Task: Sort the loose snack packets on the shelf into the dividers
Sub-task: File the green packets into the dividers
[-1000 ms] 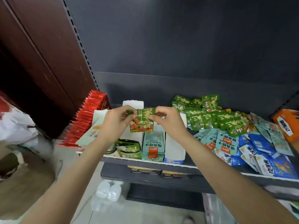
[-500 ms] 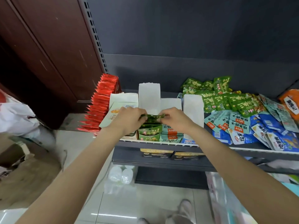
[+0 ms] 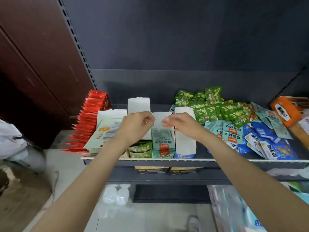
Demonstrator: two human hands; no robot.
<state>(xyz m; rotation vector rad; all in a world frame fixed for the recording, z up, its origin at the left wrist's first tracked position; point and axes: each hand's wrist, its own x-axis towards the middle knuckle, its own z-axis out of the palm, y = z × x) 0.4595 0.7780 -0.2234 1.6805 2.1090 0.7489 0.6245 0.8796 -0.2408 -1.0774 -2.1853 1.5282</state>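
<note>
White card dividers [image 3: 138, 104] stand on the left half of the dark shelf [image 3: 234, 160]. One slot holds green snack packets [image 3: 140, 150], the slot beside it teal packets [image 3: 163, 141]. My left hand [image 3: 137, 126] hovers above the green slot with loosely curled fingers and holds nothing. My right hand [image 3: 180, 123] is level with it, over the teal slot, fingers relaxed and empty. Loose green packets [image 3: 217, 111], teal ones [image 3: 232, 131] and blue ones [image 3: 267, 144] lie heaped on the right half of the shelf.
A row of red packets [image 3: 88, 121] stands at the shelf's left end, with pale green flat packs [image 3: 105, 133] beside it. An orange box [image 3: 287, 113] sits at the far right. A lower shelf and bagged goods are below.
The green packet that both hands held has gone down into the green slot. Both hands have let go and lifted slightly apart.
</note>
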